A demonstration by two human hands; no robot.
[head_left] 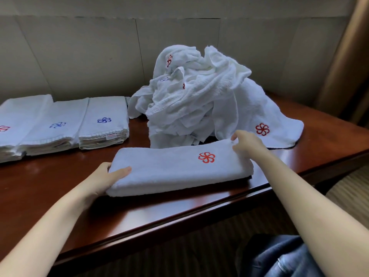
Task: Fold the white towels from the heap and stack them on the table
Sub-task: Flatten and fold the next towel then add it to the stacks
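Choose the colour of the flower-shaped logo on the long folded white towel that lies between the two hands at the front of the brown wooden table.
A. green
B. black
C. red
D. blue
C: the flower-shaped logo on the long folded white towel, held by the left hand and the right hand, is red.

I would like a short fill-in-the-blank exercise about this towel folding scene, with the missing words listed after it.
1. The logo on the folded towel held by both hands is ____ in colour.
2. The left hand grips the towel's ____ end.
3. The unfolded heap lies ____ the folded towel, farther from the person.
4. The stack nearest the heap shows a ____ logo.

Missing words: red; left; behind; blue
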